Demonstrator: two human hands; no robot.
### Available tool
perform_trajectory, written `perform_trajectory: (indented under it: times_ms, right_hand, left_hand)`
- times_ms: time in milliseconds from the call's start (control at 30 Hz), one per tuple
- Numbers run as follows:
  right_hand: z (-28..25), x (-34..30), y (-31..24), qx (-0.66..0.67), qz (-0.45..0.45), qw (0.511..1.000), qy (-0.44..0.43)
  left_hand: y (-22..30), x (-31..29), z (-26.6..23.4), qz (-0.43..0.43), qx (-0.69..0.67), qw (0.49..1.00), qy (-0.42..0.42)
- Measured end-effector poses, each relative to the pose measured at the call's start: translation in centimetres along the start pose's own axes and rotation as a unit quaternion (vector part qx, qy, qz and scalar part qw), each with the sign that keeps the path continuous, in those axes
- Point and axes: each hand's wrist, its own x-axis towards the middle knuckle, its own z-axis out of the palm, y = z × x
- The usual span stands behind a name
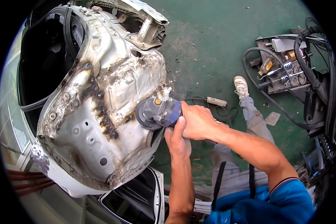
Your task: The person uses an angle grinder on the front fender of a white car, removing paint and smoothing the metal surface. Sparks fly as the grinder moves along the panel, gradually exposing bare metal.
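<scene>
Two bare hands on one angle grinder [158, 111] in my feed: right hand [201, 121] has its fingers wrapped over the rear housing from above, left hand [178, 140] grips from below, thumb up along the side, its other fingers partly hidden. Grinder is over the right part of the white car body shell [78, 123], just beside the scorched seam [104, 115]. Disc [142, 117] contact or spin: can't tell from my angle. My worries: kickback if the disc catches a seam lump or the ragged sheet edge [168, 90]; burn-through if it's leaned on in one spot; cut or spark-burned skin, no gloves. Trip risk too if the shoe [241, 86] snags the cable [198, 97] loose on the floor [209, 44].
</scene>
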Motion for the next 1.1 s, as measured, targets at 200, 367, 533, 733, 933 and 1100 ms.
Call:
perform_trajectory:
  times_ms: [200, 367, 533, 733, 933, 1100]
  right_hand:
    - [1.0, -0.4, 0.6, -0.033, -0.01, 0.999, 0.031]
    - [0.8, 0.0, 0.7, -0.035, -0.022, 0.998, 0.04]
    - [0.4, 0.0, 0.5, -0.05, -0.022, 0.998, 0.031]
    - [-0.2, 0.0, 0.1, -0.056, -0.026, 0.998, 0.025]
    - [-0.4, -0.1, 0.0, -0.073, -0.029, 0.996, 0.033]
    - [-0.6, 0.1, 0.0, -0.084, -0.035, 0.995, 0.043]
  left_hand:
    - [-1.2, 0.1, -0.9, 0.007, -0.017, 1.0, -0.009]
    - [-0.8, 0.7, -1.1, -0.003, -0.022, 0.999, -0.033]
    - [-1.4, 0.7, -1.1, 0.0, -0.026, 0.999, -0.029]
    - [-1.1, 0.8, -0.8, 0.013, -0.036, 0.998, -0.045]
    - [-1.4, 0.8, -0.9, 0.007, -0.037, 0.998, -0.05]
    - [-1.5, 1.2, -0.9, 0.01, -0.048, 0.997, -0.061]
